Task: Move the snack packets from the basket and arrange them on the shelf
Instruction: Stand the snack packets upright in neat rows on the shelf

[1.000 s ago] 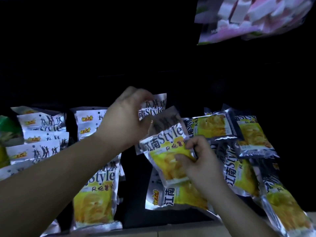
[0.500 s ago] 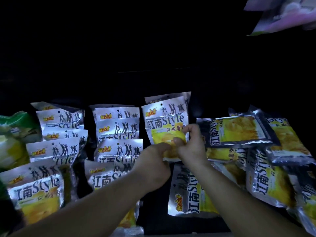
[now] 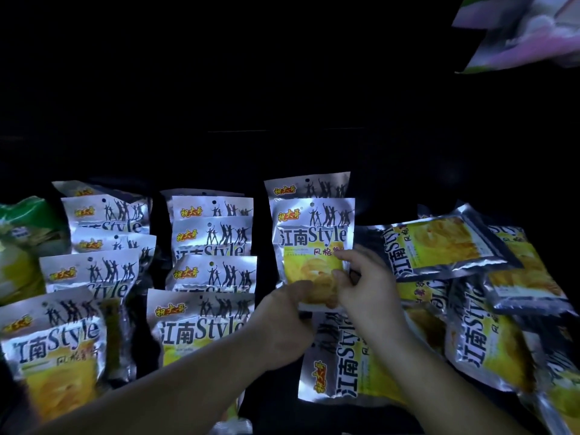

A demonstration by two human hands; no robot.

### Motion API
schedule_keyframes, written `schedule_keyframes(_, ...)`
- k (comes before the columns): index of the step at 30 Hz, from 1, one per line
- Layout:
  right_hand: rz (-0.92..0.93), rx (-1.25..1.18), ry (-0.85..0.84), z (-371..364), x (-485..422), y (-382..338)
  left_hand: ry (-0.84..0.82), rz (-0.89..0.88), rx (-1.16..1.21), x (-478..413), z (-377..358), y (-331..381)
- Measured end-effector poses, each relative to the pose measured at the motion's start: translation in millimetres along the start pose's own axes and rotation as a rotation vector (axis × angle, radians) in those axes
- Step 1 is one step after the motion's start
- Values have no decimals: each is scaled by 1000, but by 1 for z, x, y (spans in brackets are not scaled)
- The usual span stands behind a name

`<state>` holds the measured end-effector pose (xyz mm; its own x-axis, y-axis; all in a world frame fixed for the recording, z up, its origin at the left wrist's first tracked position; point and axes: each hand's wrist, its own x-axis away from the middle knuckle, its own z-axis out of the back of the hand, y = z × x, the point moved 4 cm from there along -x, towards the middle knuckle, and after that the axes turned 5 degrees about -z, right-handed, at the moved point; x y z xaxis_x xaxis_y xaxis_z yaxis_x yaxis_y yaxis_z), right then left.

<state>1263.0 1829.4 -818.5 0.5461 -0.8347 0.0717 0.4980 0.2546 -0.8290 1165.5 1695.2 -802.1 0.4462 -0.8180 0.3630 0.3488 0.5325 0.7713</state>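
Darkness fills the upper half of the view, so the back and walls of the shelf (image 3: 276, 412) cannot be made out. Silver and yellow snack packets cover its lower half. At far left, one overlapping row (image 3: 94, 271) runs from back to front, with a green bag (image 3: 22, 246) at the left edge of the view. A second overlapping row (image 3: 210, 271) stands just beside it, a narrow dark gap between them. To the right, a loose pile (image 3: 470, 309) of the same packets lies tilted and sideways, reaching the right edge. A pink and white bag (image 3: 527, 36) hangs in the top right corner.

Between the second row and the pile, a third row is only two packets deep. Its front packet (image 3: 312, 246) stands upright, overlapping the rear packet (image 3: 307, 186). Dark open space lies behind them.

Both hands pinch the front packet's lower edge: the left hand (image 3: 282, 324) at the bottom left, the right hand (image 3: 367, 290) at the bottom right. Below them a sideways packet (image 3: 339, 365) lies flat.
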Motion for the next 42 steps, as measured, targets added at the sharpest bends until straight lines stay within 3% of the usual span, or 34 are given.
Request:
schedule_keyframes(3, 65, -97, 19, 24, 10, -5, 22, 6, -19, -1, -3, -5)
schedule_keyframes(6, 20, -179, -15, 50, 19, -2, 5, 9, -41, -1, -13, -12)
schedule_keyframes(12, -6, 17, -47, 74, 37, 28, 6, -39, -100, -1, -31, -9)
schedule_keyframes(17, 162, 425, -346, 34, 67, 40, 26, -101, -222, -9, -37, -7)
schedule_keyframes(20, 162, 457, -431, 21, 71, 50, 52, -131, -304, -9, -32, -9)
schedule_keyframes(25, 104, 389, -500, 27, 80, 62, -45, -115, -302, -5, -29, -12)
schedule_keyframes(30, 143, 525, -622, 21, 93, 67, -62, -122, -272, -1, -26, -12)
schedule_keyframes(37, 140, 653, -617, 16, 86, 65, 5, -144, -266, 2, -21, -14)
schedule_keyframes(42, 157, 564, -506, 16, 80, 69, -79, 40, -365, 9, -29, -31)
